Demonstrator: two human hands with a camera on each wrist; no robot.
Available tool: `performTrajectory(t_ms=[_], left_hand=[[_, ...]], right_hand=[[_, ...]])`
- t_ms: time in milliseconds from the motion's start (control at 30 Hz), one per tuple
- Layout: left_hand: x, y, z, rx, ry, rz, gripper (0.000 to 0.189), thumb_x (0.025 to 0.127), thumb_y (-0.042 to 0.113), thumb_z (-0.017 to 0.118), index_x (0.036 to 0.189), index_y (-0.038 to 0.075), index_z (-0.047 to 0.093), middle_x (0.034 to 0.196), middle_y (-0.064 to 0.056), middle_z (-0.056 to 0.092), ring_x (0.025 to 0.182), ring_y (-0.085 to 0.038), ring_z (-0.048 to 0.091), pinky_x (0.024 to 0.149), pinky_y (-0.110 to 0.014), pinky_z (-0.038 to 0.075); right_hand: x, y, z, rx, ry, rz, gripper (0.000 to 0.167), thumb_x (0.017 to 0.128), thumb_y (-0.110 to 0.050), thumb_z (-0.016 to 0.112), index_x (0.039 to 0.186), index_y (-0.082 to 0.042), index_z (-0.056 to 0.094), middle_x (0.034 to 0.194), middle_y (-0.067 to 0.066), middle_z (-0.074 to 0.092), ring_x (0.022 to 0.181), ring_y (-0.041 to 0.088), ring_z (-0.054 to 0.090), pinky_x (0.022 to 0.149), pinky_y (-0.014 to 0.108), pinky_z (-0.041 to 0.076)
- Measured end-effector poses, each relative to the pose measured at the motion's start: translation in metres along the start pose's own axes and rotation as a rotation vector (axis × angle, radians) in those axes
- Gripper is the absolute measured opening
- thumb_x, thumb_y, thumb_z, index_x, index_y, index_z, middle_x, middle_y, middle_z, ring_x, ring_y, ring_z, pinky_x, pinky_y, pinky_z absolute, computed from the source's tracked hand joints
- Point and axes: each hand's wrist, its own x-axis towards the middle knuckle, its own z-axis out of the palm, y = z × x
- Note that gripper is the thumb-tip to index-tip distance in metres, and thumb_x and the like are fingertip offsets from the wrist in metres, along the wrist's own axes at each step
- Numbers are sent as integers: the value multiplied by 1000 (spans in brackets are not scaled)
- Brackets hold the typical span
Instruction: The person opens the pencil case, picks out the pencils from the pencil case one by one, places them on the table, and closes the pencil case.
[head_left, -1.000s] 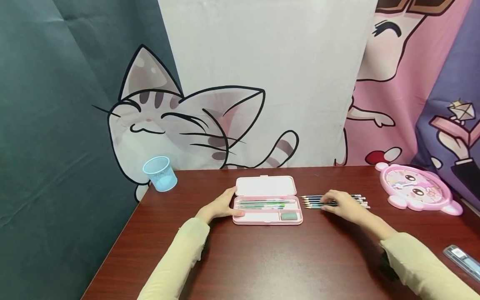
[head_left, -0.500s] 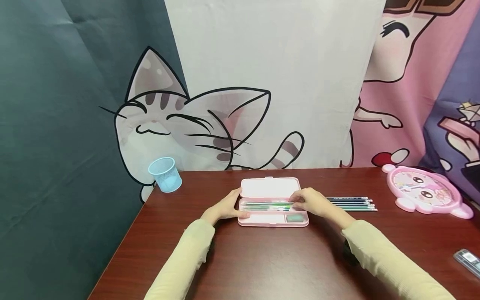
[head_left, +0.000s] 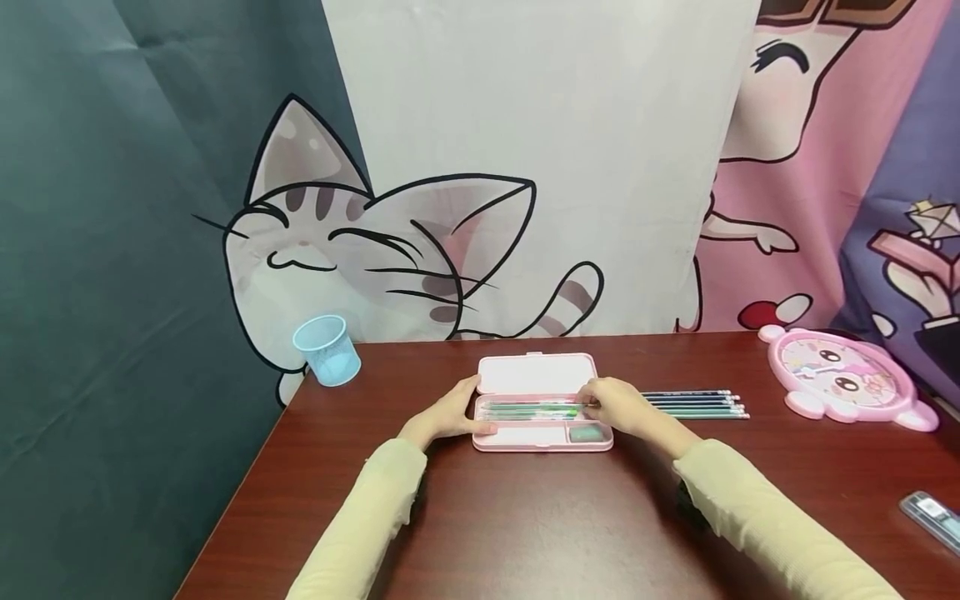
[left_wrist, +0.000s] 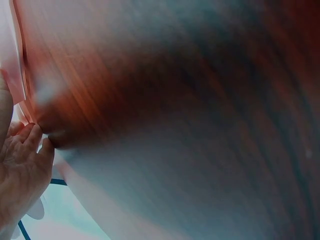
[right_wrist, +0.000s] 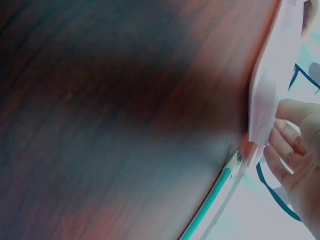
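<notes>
A pink pencil case [head_left: 517, 446] lies with its lid [head_left: 536, 373] raised at the back. Several slim green and clear pencils or pens [head_left: 525, 411] fill its long compartment, and a grey-green eraser [head_left: 587, 433] sits in the front right one. My left hand [head_left: 444, 412] grips the case's left end, thumb at the front, fingers toward the hinge. Over the right end bends my right hand [head_left: 618, 406], fingertips down at the ends of the contents; I cannot tell whether it pinches one. A row of pencils [head_left: 697, 404] lies right of the case, partly behind that hand.
On the brown table [head_left: 555, 517], a light blue mesh cup [head_left: 330, 354] stands at the back left corner. A pink animal-shaped clock [head_left: 847, 375] lies back right, and a clear plastic pack [head_left: 933, 518] at the right edge. A cartoon cloth [head_left: 637, 167] hangs behind.
My right hand has moved left, from over the row of pencils to the case's right end, and stays there from half a second ago. The left hand keeps its place on the case.
</notes>
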Motion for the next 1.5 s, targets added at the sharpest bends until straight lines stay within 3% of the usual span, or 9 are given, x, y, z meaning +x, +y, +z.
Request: performTrajectory(t_ms=[167, 300, 600, 933, 1200, 1500], left_hand=[[0, -3, 1, -1, -1, -4, 100, 74, 40, 73, 145, 0, 16, 149, -16, 22, 138, -27, 23, 112, -42, 23], [-2, -3, 1, -5, 7, -2, 99, 74, 38, 74, 144, -1, 16, 148, -17, 23, 138, -28, 24, 112, -42, 23], [-4, -5, 0, -18, 10, -5, 100, 73, 39, 75, 144, -1, 17, 148, -17, 23, 138, -28, 23, 112, -43, 22], [-3, -7, -1, -30, 18, 8, 99, 72, 37, 75, 144, -2, 18, 147, -18, 25, 137, -29, 25, 111, -44, 23], [-3, -2, -1, -32, 5, 0, 99, 73, 36, 75, 144, -1, 17, 148, -18, 24, 137, -28, 24, 112, -43, 23], [-3, 3, -2, -23, -9, -2, 99, 74, 37, 74, 144, -1, 16, 148, -17, 23, 137, -28, 24, 112, -43, 23]], right_hand=[[-4, 6, -7, 65, 47, -44, 13, 77, 1, 66, 88, -5, 71, 82, 3, 64, 74, 13, 58, 66, 30, 48], [-12, 17, -14, 124, 154, -111, 15, 74, 8, 66, 84, -2, 69, 78, 5, 64, 69, 12, 56, 62, 27, 47], [-49, 49, -32, 127, 308, -138, 16, 71, 10, 68, 80, -3, 66, 73, 4, 63, 68, 5, 53, 61, 27, 46], [-95, 81, -57, 108, 353, -82, 22, 67, 11, 70, 83, -4, 67, 74, 7, 64, 69, -1, 54, 65, 8, 42], [-131, 105, -65, 82, 389, -27, 24, 63, 13, 71, 81, -1, 65, 73, 7, 64, 71, -11, 50, 63, 3, 38], [-146, 118, -58, 39, 404, -45, 19, 64, 5, 75, 78, -4, 66, 70, 4, 63, 68, -10, 50, 63, 1, 37]])
